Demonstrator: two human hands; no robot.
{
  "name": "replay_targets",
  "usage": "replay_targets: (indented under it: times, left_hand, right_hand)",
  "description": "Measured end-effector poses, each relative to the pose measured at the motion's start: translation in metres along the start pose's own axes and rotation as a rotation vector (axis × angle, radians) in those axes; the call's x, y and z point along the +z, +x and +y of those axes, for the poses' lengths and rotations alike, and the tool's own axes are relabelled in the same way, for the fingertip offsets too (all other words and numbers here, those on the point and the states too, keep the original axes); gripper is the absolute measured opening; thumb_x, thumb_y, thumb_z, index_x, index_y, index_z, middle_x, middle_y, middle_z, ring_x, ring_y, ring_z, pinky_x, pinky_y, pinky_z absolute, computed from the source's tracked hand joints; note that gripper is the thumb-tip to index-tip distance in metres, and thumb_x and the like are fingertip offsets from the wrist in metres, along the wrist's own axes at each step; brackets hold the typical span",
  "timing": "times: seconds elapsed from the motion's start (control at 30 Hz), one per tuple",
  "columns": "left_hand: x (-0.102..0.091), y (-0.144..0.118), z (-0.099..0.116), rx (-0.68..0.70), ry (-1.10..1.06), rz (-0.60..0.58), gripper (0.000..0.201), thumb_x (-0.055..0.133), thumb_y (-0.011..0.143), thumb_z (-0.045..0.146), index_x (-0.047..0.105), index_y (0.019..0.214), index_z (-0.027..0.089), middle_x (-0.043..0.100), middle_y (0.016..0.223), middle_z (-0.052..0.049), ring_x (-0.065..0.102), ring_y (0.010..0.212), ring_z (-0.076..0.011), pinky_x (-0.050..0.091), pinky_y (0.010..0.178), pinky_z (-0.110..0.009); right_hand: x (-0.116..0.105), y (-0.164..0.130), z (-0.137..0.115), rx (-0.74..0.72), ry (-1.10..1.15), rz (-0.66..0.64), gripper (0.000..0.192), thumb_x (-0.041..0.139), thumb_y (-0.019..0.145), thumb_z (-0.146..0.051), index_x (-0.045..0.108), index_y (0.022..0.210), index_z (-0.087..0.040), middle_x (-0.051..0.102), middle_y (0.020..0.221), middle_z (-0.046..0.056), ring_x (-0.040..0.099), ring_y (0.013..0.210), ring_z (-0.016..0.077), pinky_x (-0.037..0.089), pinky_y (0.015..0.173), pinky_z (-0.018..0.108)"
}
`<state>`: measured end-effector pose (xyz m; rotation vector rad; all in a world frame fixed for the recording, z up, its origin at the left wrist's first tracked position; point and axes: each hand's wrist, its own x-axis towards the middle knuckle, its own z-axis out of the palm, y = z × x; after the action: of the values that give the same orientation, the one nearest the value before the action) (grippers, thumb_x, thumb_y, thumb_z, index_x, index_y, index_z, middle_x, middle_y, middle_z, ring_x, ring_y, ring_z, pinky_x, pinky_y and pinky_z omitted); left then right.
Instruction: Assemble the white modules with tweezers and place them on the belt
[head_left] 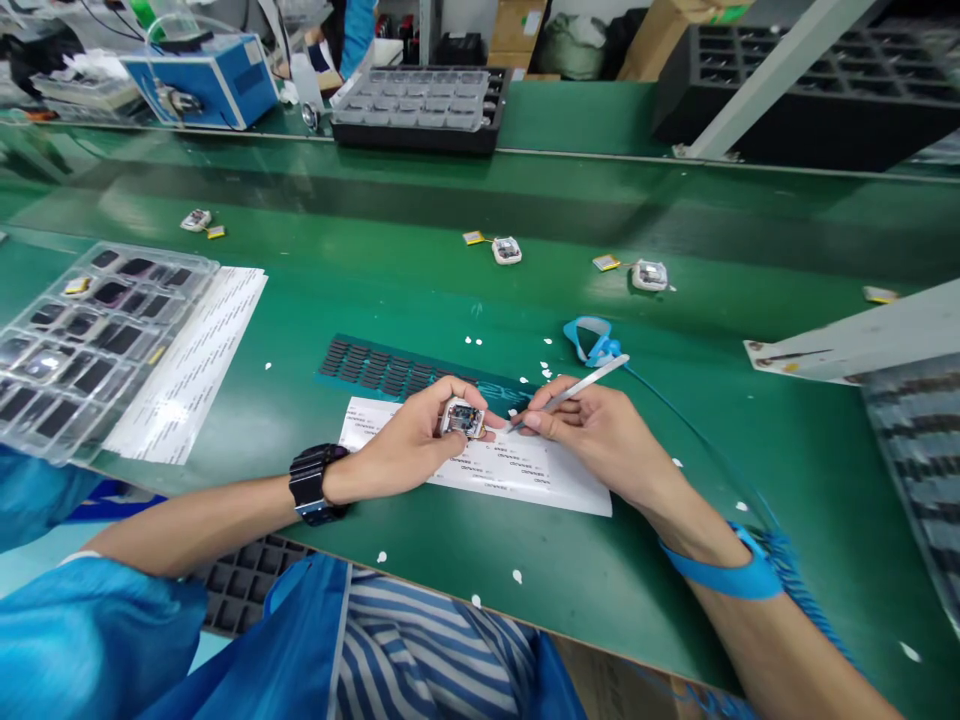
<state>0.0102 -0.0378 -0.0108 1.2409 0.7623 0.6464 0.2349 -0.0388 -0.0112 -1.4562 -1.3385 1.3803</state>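
- Metal and plastic make up the small square part, which sits pinched in the fingers of the left hand, just above a white paper sheet.
- It looks light and easy to break, with tiny open bits on top, so it is best held by its sides, as the left hand does now.
- The left fingers are closed tight on the part's edges, thumb on one side and the others wrapped over.
- The right hand holds thin metal tweezers like a pen. Its fingers are closed on them, and the tip points at the part, touching it or nearly so.
- The tweezers look stiff and smooth, maybe a bit slippery.
- Just past the fingers lies a dark strip of little pads on the green table.
- A blue wrist strap goes round the right wrist and a black watch round the left.
- Far left of the fingers is a clear tray of dark pieces.
- Well beyond the fingers lie more small parts with yellow tabs.
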Motion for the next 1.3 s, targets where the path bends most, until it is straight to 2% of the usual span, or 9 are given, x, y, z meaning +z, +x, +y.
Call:
replay_targets:
  times: [0.13,0.23,0.37,0.5,0.6,0.8,1.1,1.3]
  left_hand:
    - [-0.001,0.001,-0.003,0.000,-0.048,0.012,0.027,0.058,0.083,0.005,0.048,0.104,0.019,0.072,0.113,-0.009,0.069,0.101,-0.0171,0.047,0.087,-0.032]
    - [0.001,0.001,-0.002,-0.020,-0.177,0.033,0.029,0.061,0.081,0.005,0.048,0.102,0.019,0.071,0.116,-0.010,0.068,0.108,-0.0182,0.050,0.088,-0.032]
    - [0.005,0.001,0.002,0.001,-0.342,0.028,0.034,0.069,0.078,0.005,0.047,0.099,0.021,0.068,0.125,-0.009,0.065,0.118,-0.0215,0.052,0.094,-0.035]
    - [0.007,0.000,0.003,0.112,-0.380,0.021,0.031,0.069,0.083,0.007,0.047,0.101,0.020,0.066,0.130,-0.012,0.064,0.121,-0.0230,0.051,0.099,-0.038]
    - [0.008,-0.001,0.000,0.165,-0.385,0.022,0.035,0.066,0.082,0.002,0.045,0.102,0.020,0.064,0.133,-0.012,0.063,0.124,-0.0235,0.049,0.103,-0.040]
    - [0.008,-0.002,-0.002,0.229,-0.341,0.034,0.036,0.061,0.084,-0.001,0.040,0.104,0.021,0.062,0.137,-0.013,0.063,0.124,-0.0198,0.047,0.106,-0.038]
    - [0.008,-0.003,-0.002,0.246,-0.290,0.028,0.033,0.064,0.088,0.008,0.038,0.103,0.022,0.059,0.138,-0.014,0.063,0.122,-0.0199,0.047,0.103,-0.038]
    - [0.009,-0.003,-0.001,0.252,-0.265,0.039,0.033,0.066,0.088,0.013,0.038,0.103,0.022,0.059,0.137,-0.015,0.064,0.119,-0.0201,0.047,0.099,-0.037]
  right_hand:
    - [-0.006,0.000,-0.002,0.005,0.052,-0.005,0.050,0.090,0.054,-0.061,0.064,0.069,-0.020,0.072,0.065,0.003,0.073,0.064,0.0193,0.058,0.060,0.028]
    - [-0.005,-0.004,-0.006,-0.026,0.139,0.087,0.048,0.091,0.056,-0.058,0.065,0.071,-0.021,0.074,0.067,0.003,0.073,0.063,0.0190,0.057,0.054,0.026]
    - [0.015,-0.014,-0.010,-0.132,0.273,0.251,0.044,0.092,0.059,-0.055,0.068,0.073,-0.022,0.076,0.075,0.002,0.074,0.065,0.0179,0.060,0.056,0.026]
    - [0.039,-0.023,-0.008,-0.265,0.253,0.340,0.032,0.090,0.067,-0.048,0.070,0.074,-0.024,0.071,0.067,0.000,0.070,0.056,0.0168,0.059,0.052,0.028]
    - [0.048,-0.027,-0.005,-0.305,0.246,0.398,0.030,0.091,0.067,-0.045,0.070,0.073,-0.024,0.069,0.065,-0.001,0.070,0.055,0.0169,0.057,0.050,0.028]
    - [0.052,-0.029,-0.001,-0.280,0.271,0.459,0.032,0.092,0.065,-0.044,0.068,0.071,-0.023,0.069,0.066,-0.002,0.067,0.055,0.0140,0.052,0.047,0.024]
    - [0.056,-0.028,-0.001,-0.284,0.305,0.465,0.033,0.092,0.065,-0.043,0.067,0.072,-0.023,0.071,0.068,-0.001,0.072,0.062,0.0173,0.055,0.052,0.026]
    - [0.056,-0.028,-0.002,-0.302,0.259,0.505,0.032,0.092,0.064,-0.043,0.067,0.069,-0.023,0.070,0.066,-0.001,0.066,0.056,0.0148,0.052,0.049,0.026]
